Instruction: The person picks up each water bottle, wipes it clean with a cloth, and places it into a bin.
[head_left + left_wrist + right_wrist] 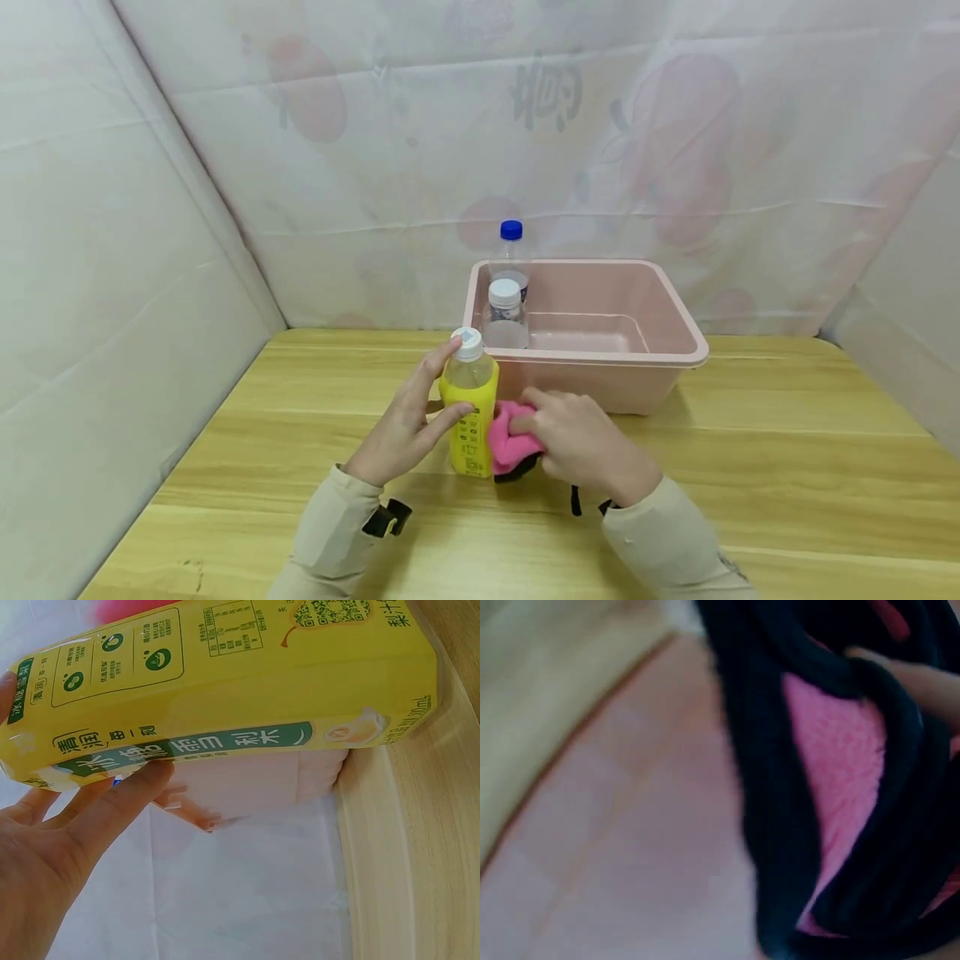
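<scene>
My left hand [408,421] grips a bottle [474,437] with a yellow label and a white cap, upright at the table's middle. One finger reaches up to the cap while the thumb lies across the label. In the left wrist view the bottle [247,697] shows green print, with the fingers [124,802] along its side. My right hand [577,437] holds a bunched pink cloth [512,442] with black edging against the bottle's right side. Close up in the right wrist view, the cloth [840,750] shows a fuzzy pink weave and thick black trim.
Right behind the hands stands a pink plastic basin [592,358] on the wooden table [315,392]. Two clear bottles stand in its left end, one with a blue cap [512,231], one with a white cap [505,292]. A pale printed curtain [405,167] hangs behind.
</scene>
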Available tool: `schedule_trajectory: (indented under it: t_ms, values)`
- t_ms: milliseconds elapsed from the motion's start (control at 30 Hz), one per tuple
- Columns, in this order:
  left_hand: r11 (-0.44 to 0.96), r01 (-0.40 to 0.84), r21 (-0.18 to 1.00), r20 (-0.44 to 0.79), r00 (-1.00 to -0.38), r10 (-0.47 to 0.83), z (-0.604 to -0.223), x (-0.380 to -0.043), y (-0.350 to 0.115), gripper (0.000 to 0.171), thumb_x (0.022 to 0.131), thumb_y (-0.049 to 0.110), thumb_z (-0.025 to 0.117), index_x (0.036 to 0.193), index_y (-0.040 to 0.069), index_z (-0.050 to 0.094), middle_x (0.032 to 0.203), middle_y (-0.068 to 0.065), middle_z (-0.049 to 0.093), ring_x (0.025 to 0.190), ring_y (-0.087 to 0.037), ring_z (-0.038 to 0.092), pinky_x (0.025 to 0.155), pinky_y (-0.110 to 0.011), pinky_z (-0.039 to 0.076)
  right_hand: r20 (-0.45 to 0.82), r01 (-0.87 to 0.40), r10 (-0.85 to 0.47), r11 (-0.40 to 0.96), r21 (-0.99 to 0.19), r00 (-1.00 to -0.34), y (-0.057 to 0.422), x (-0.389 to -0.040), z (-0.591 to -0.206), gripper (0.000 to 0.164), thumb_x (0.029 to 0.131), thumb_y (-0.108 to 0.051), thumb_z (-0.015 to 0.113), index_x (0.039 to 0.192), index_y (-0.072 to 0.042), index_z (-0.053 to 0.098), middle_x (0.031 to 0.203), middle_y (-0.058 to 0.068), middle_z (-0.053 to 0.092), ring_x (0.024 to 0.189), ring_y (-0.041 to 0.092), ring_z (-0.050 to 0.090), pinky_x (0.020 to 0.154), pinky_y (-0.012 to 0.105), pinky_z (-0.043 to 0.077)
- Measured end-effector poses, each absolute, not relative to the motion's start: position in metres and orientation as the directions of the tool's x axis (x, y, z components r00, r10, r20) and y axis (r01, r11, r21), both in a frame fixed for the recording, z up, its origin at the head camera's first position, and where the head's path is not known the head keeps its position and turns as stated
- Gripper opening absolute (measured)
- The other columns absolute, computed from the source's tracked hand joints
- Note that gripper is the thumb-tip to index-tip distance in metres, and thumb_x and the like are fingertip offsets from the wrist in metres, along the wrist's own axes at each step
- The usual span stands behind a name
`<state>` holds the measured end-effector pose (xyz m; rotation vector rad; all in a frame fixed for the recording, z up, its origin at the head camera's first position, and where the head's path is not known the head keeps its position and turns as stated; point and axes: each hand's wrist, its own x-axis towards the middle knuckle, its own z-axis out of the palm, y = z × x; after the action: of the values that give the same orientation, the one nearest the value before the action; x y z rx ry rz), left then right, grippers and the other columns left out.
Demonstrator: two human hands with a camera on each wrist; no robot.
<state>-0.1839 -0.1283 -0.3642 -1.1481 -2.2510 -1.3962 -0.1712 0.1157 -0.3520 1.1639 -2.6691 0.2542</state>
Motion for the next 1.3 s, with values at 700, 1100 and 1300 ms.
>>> schedule_trajectory:
  t_ms: [700, 1100, 1300]
  values:
    - [0.222, 0.721, 0.657, 0.563, -0.664, 0.491, -0.364, -0.183, -0.128, 0.074, 0.097, -0.003, 0.063, 0.157, 0.011, 0.021, 0.16, -0.024, 0.026, 0.142, -0.047, 0.033, 0.087, -0.052, 0.058, 0.407, -0.709, -0.636, 0.704, -0.045, -0.656, 0.12, -0.171, -0.347, 0.053, 0.062, 0.01, 0.074, 0.107, -0.017, 0.078, 0.097, 0.003, 0.065, 0.072, 0.019, 0.061, 0.05, 0.029, 0.05]
    - [0.226, 0.721, 0.656, 0.566, -0.667, 0.485, -0.364, -0.183, -0.128, 0.074, 0.097, -0.004, 0.063, 0.157, 0.011, 0.022, 0.16, -0.024, 0.027, 0.141, -0.048, 0.035, 0.086, -0.051, 0.059, 0.803, -0.818, -0.42, 0.557, -0.14, -0.423, 0.12, -0.172, -0.334, 0.058, 0.06, 0.02, 0.061, 0.111, -0.005, 0.075, 0.113, 0.015, 0.066, 0.093, 0.033, 0.069, 0.071, 0.046, 0.062]
    - [0.217, 0.722, 0.657, 0.563, -0.661, 0.497, -0.363, -0.183, -0.129, 0.075, 0.097, -0.005, 0.063, 0.157, 0.01, 0.021, 0.161, -0.023, 0.024, 0.142, -0.046, 0.035, 0.087, -0.05, 0.059, 0.866, -0.853, -0.307, 0.474, -0.219, -0.394, 0.119, -0.171, -0.332, 0.058, 0.064, 0.023, 0.061, 0.114, -0.004, 0.073, 0.113, 0.017, 0.066, 0.094, 0.032, 0.067, 0.079, 0.034, 0.059]
